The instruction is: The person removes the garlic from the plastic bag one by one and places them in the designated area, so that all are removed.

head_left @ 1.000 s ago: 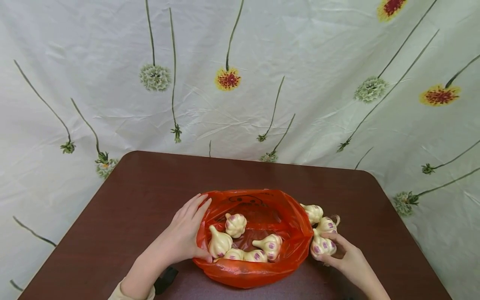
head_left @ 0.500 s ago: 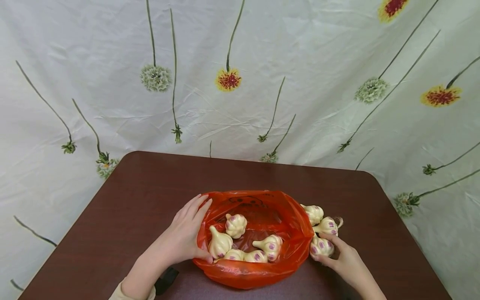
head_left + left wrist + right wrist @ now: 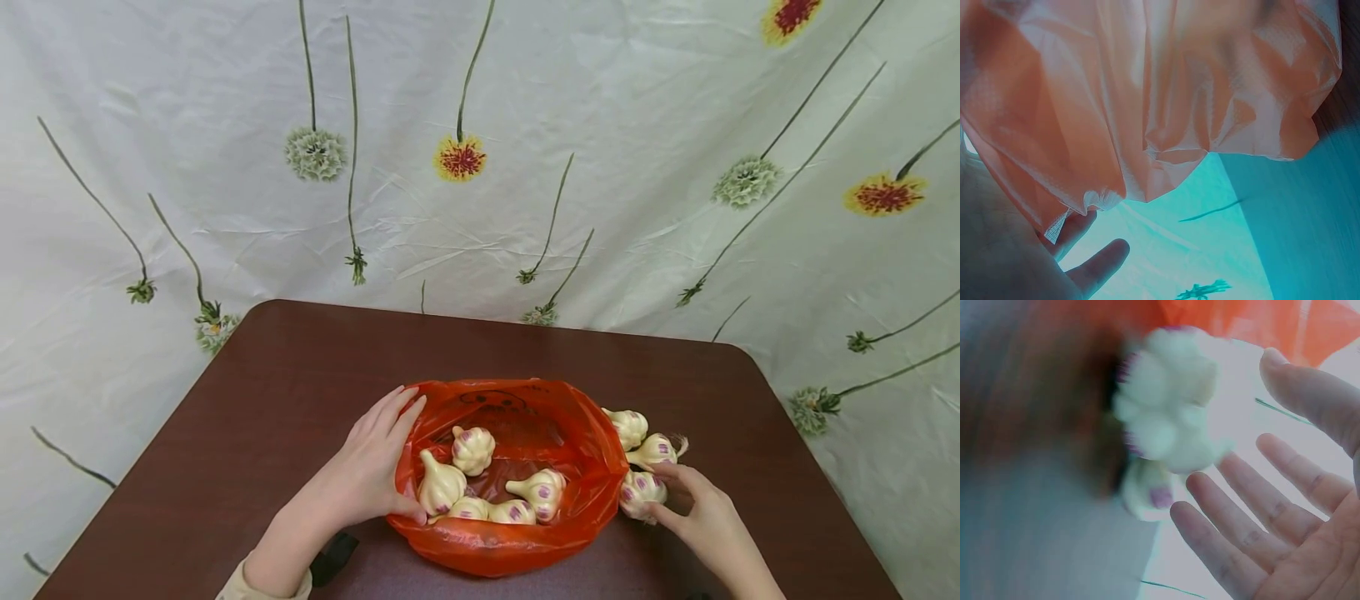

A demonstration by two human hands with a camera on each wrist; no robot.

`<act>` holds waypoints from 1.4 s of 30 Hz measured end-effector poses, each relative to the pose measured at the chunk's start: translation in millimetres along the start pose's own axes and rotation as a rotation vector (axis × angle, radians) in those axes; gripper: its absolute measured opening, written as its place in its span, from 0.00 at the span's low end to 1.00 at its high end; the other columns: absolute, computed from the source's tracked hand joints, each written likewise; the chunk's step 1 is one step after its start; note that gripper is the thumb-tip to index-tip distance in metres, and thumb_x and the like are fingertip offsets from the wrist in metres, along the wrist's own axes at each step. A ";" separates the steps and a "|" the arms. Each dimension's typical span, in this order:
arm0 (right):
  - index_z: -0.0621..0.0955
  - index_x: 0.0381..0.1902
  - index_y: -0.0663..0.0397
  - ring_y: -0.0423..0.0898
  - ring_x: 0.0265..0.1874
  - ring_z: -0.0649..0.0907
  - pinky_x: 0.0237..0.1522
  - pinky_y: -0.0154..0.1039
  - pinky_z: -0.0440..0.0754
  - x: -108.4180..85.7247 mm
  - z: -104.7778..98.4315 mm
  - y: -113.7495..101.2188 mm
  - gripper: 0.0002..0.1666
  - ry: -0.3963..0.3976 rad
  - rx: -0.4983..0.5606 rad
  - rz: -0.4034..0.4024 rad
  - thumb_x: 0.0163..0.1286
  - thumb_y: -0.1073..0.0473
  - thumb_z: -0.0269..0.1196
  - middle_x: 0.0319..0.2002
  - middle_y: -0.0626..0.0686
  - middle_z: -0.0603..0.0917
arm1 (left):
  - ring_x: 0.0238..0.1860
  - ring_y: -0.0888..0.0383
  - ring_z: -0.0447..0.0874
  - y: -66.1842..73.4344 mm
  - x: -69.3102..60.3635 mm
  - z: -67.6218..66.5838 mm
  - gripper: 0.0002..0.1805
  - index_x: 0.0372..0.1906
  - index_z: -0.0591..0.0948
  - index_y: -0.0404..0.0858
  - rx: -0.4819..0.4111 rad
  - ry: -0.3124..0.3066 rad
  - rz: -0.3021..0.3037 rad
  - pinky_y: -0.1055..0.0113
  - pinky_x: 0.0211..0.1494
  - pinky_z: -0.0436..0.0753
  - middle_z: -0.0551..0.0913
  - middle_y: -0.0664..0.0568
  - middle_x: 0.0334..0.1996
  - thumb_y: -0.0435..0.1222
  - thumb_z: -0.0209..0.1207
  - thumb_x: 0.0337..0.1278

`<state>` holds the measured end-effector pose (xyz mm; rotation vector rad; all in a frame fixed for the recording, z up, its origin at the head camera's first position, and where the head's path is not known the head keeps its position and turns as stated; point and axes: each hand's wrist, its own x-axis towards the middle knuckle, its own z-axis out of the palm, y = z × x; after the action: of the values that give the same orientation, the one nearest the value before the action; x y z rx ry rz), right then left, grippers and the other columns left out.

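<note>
A red plastic bag point(image 3: 491, 546) lies on the table, its mouth spread wide, with several garlic bulbs inside, one of them a garlic bulb point(image 3: 472, 451) towards the back. My left hand point(image 3: 360, 483) holds the bag's left rim, thumb at the near edge and fingers at the far edge. Outside the bag, on its right, sit three garlic bulbs. My right hand point(image 3: 693, 510) is beside the nearest garlic bulb point(image 3: 641, 495). The right wrist view shows its fingers point(image 3: 1260, 487) extended and apart, the blurred garlic bulb point(image 3: 1169, 400) beyond them.
The dark brown table point(image 3: 352, 346) has rounded far corners. Behind it hangs a pale cloth point(image 3: 480, 225) printed with flowers. Two more garlic bulbs, the farther garlic bulb point(image 3: 628, 428) and the middle garlic bulb point(image 3: 657, 450), touch or nearly touch the bag's right side.
My right hand closed in on the nearest garlic bulb, then drew slightly right; the bulb has turned and shifted a little. My left hand and the bag stay nearly the same.
</note>
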<state>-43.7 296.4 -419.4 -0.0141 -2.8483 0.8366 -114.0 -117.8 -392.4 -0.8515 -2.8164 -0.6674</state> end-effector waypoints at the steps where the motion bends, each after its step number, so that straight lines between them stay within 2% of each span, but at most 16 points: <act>1: 0.81 0.53 0.57 0.56 0.46 0.86 0.44 0.47 0.86 0.1 -2.7 -2.2 0.30 0.012 0.002 -0.008 0.51 0.59 0.77 0.50 0.57 0.86 | 0.73 0.37 0.55 0.1 0.1 -0.1 0.71 0.72 0.63 0.30 0.001 0.000 0.000 0.33 0.66 0.66 0.62 0.37 0.72 0.54 0.83 0.12; 6: 0.83 0.52 0.56 0.52 0.42 0.87 0.40 0.43 0.87 4.0 -16.4 -19.4 0.27 0.082 0.017 -0.085 0.53 0.61 0.76 0.48 0.54 0.86 | 0.73 0.37 0.56 0.4 0.6 -0.7 0.70 0.72 0.64 0.30 0.007 0.001 -0.001 0.34 0.66 0.66 0.62 0.37 0.72 0.54 0.83 0.12; 12: 0.84 0.50 0.46 0.33 0.42 0.85 0.40 0.33 0.86 16.5 -29.9 -45.5 0.24 0.099 0.088 -0.181 0.53 0.60 0.76 0.47 0.48 0.87 | 0.73 0.37 0.55 1.2 0.8 -1.0 0.70 0.72 0.63 0.30 0.005 -0.004 -0.003 0.33 0.65 0.66 0.61 0.37 0.72 0.54 0.84 0.12; 15: 0.83 0.51 0.43 0.31 0.44 0.84 0.42 0.29 0.84 24.6 -35.2 -60.0 0.23 0.066 0.138 -0.198 0.57 0.58 0.74 0.49 0.48 0.87 | 0.73 0.36 0.55 1.7 0.9 -1.5 0.71 0.72 0.64 0.30 0.004 -0.006 -0.005 0.33 0.65 0.66 0.61 0.37 0.72 0.54 0.84 0.12; 19: 0.82 0.53 0.42 0.38 0.44 0.86 0.43 0.28 0.83 36.3 -37.5 -77.5 0.22 0.024 0.207 -0.217 0.61 0.57 0.72 0.50 0.48 0.86 | 0.73 0.36 0.55 2.0 1.0 -1.9 0.71 0.72 0.63 0.29 0.004 -0.009 -0.003 0.33 0.65 0.66 0.61 0.37 0.72 0.54 0.84 0.12; 24: 0.81 0.56 0.48 0.46 0.47 0.87 0.46 0.30 0.84 55.1 -30.7 -96.2 0.23 -0.011 0.294 -0.287 0.61 0.61 0.70 0.50 0.52 0.87 | 0.73 0.36 0.55 2.3 0.9 -1.6 0.71 0.72 0.63 0.29 0.002 -0.004 0.001 0.33 0.66 0.66 0.61 0.37 0.72 0.54 0.84 0.12; 26: 0.80 0.56 0.49 0.49 0.48 0.86 0.48 0.35 0.85 62.0 -26.8 -103.3 0.23 -0.037 0.325 -0.302 0.62 0.61 0.70 0.50 0.52 0.86 | 0.73 0.36 0.55 2.6 0.8 -1.6 0.71 0.72 0.63 0.30 -0.002 -0.005 0.002 0.33 0.66 0.65 0.61 0.37 0.72 0.54 0.84 0.12; 30: 0.81 0.54 0.48 0.48 0.48 0.86 0.52 0.42 0.84 73.3 -17.5 -116.1 0.20 -0.106 0.375 -0.285 0.63 0.59 0.69 0.51 0.51 0.86 | 0.73 0.36 0.55 3.6 0.9 -1.9 0.71 0.72 0.63 0.30 -0.011 -0.008 0.002 0.33 0.66 0.65 0.61 0.37 0.72 0.54 0.84 0.12; 34: 0.82 0.53 0.48 0.50 0.48 0.86 0.51 0.42 0.84 82.0 -4.7 -127.4 0.19 -0.172 0.436 -0.267 0.64 0.59 0.69 0.52 0.51 0.86 | 0.73 0.36 0.55 4.4 1.2 -1.6 0.71 0.72 0.63 0.30 -0.010 -0.002 0.009 0.33 0.66 0.65 0.61 0.36 0.72 0.53 0.84 0.11; 36: 0.82 0.53 0.48 0.52 0.48 0.86 0.51 0.45 0.85 85.5 3.4 -132.5 0.18 -0.199 0.458 -0.266 0.64 0.59 0.69 0.52 0.52 0.86 | 0.73 0.36 0.55 4.4 1.3 -1.3 0.72 0.72 0.63 0.30 -0.008 0.005 0.013 0.33 0.65 0.66 0.61 0.36 0.72 0.53 0.84 0.11; 42: 0.83 0.52 0.48 0.51 0.49 0.86 0.52 0.46 0.84 93.7 29.9 -146.7 0.17 -0.301 0.444 -0.272 0.64 0.57 0.69 0.51 0.54 0.86 | 0.73 0.36 0.55 4.4 1.9 -1.1 0.72 0.72 0.63 0.30 -0.011 0.017 0.020 0.33 0.65 0.66 0.62 0.36 0.72 0.53 0.84 0.09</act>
<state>-135.3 162.2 -350.0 0.5859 -2.7542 1.4847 -113.2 -114.1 -389.3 -0.8701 -2.7883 -0.6854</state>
